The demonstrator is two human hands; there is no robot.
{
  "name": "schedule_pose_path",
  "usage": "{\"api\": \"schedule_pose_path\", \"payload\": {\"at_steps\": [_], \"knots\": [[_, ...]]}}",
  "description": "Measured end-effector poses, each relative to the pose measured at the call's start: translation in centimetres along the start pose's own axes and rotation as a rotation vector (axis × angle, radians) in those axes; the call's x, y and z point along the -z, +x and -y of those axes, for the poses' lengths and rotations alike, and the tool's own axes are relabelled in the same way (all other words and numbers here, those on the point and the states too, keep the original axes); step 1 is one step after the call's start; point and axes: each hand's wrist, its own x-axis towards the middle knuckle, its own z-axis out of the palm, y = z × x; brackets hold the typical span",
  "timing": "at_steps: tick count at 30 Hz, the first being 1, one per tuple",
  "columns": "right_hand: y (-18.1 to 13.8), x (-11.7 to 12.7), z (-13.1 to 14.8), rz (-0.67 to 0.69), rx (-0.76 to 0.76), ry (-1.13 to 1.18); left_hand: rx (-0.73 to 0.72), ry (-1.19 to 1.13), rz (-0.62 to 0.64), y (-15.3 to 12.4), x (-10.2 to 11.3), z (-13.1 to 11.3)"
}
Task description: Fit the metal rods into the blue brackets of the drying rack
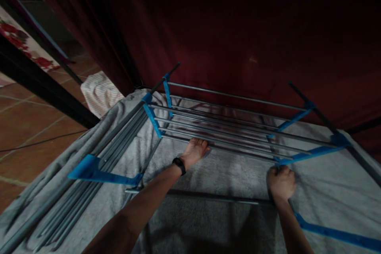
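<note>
A drying rack with grey metal rods (232, 129) and blue plastic brackets stands on a grey blanket. My left hand (195, 151), with a black band (179, 166) on its wrist, curls its fingers over the lowest front rod of a row. My right hand (282, 182) is closed at the lower end of the right blue bracket (315, 154), around the rack's thin tube; its fingertips are mostly hidden. On the left, two blue brackets (152, 119) hold the rods' other ends. A crossbar (217, 196) runs below both hands.
Several loose grey rods (89, 190) lie on the blanket (166, 226) at left, beside another blue bracket (95, 172). One more blue bracket (339, 233) extends at lower right. A dark red curtain (226, 35) hangs behind. A striped cloth (100, 93) and tiled floor (32, 127) are at left.
</note>
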Motion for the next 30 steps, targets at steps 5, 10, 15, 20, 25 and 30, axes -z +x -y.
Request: {"api": "schedule_pose_path", "payload": {"at_steps": [5,10,15,20,25,30], "knots": [[0.0,-0.2,-0.3,-0.040,0.040,0.005,-0.026,0.044,0.039,0.1,0.4,0.1],[0.1,-0.2,-0.3,-0.068,0.051,-0.005,-0.040,0.027,0.034,0.1,1.1,0.1],[0.1,-0.2,-0.3,-0.059,0.042,-0.024,-0.065,0.014,0.038,0.3,1.4,0.3],[0.1,0.0,-0.1,-0.079,0.031,0.005,-0.051,-0.042,0.023,0.4,1.3,0.4],[0.2,0.1,0.1,-0.095,0.022,0.062,-0.045,-0.121,-0.006,0.4,1.0,0.7],[0.1,1.3,1.1,-0.029,-0.002,0.069,-0.018,-0.136,-0.051,0.3,0.3,0.9]]}}
